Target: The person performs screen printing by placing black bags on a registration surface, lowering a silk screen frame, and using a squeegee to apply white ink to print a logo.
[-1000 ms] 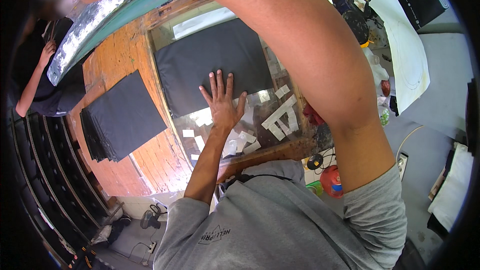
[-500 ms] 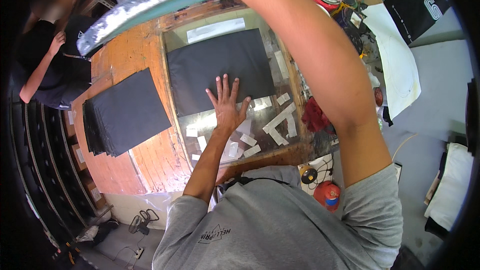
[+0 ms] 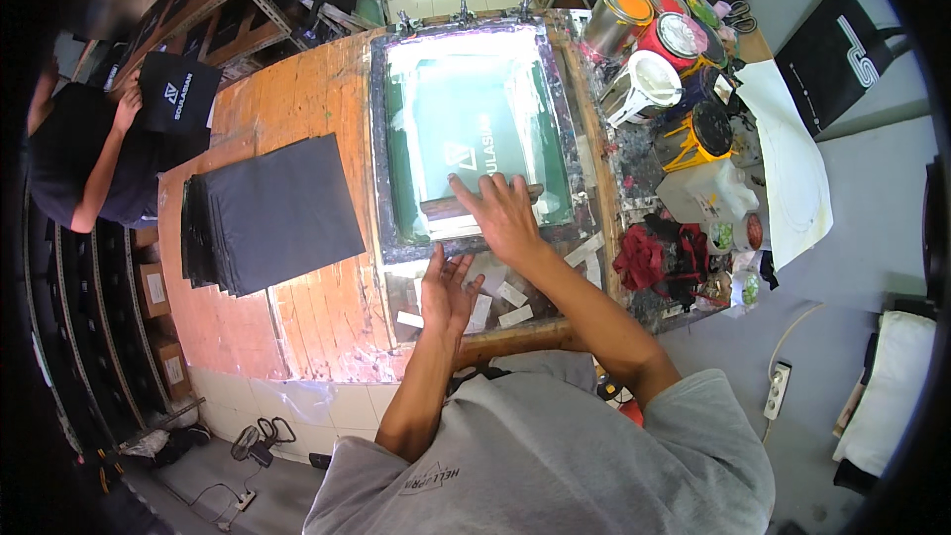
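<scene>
A screen printing frame (image 3: 380, 139) with green mesh and a white design lies flat on the table, its far edge under metal clamps. My right hand (image 3: 507, 223) is closed over a dark squeegee (image 3: 439, 206) near the frame's near end, the index finger stretched along it. My left hand (image 3: 449, 295) is open at the frame's near edge, palm turned up, fingertips at the rim and nothing held. The black sheet seen under my left hand earlier is hidden by the frame. To the left lies a stack of black sheets (image 3: 282, 210).
Paint cans (image 3: 619, 20), a white bucket (image 3: 644, 84) and a dark red rag (image 3: 644, 256) crowd the right side. White tape pieces (image 3: 513, 315) stick to the board near me. At far left a co-worker holds a printed black sheet (image 3: 178, 94); shelves stand behind.
The raised frame has come down flat over the black sheet. My right hand moved from the frame's raised end to the squeegee. My left hand drew back from the sheet toward me.
</scene>
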Demonstrator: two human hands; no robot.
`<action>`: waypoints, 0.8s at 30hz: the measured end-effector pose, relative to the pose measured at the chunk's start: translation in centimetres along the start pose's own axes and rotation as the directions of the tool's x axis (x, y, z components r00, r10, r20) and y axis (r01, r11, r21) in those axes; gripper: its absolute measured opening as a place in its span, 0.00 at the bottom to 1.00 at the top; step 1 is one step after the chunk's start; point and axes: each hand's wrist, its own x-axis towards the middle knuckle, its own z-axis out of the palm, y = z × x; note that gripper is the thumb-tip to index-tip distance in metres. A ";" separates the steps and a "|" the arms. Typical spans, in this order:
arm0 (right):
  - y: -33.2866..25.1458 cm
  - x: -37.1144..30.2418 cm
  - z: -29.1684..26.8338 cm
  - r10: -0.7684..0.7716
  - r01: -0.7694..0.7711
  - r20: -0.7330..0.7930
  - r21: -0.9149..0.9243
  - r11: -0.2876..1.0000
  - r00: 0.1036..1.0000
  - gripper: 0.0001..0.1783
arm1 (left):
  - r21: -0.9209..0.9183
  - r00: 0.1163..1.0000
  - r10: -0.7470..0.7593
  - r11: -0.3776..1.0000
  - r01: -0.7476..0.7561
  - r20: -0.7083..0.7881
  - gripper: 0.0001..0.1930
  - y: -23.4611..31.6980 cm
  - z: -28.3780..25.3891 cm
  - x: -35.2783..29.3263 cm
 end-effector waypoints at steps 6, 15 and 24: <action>0.1 -1.8 2.6 0.027 -0.022 -0.039 0.122 0.992 0.999 0.38 | -0.014 0.998 -0.010 1.000 0.009 -0.060 0.56 -1.0 -1.2 2.3; 4.1 4.9 5.5 -0.011 0.016 -0.135 0.034 0.999 0.991 0.40 | 0.075 0.997 0.012 0.997 -0.006 -0.070 0.54 -0.8 -0.6 2.0; 11.7 19.7 7.4 0.097 -0.097 -0.002 0.017 0.995 0.995 0.40 | 0.097 0.996 0.002 0.995 0.006 -0.086 0.49 -0.7 -0.9 1.5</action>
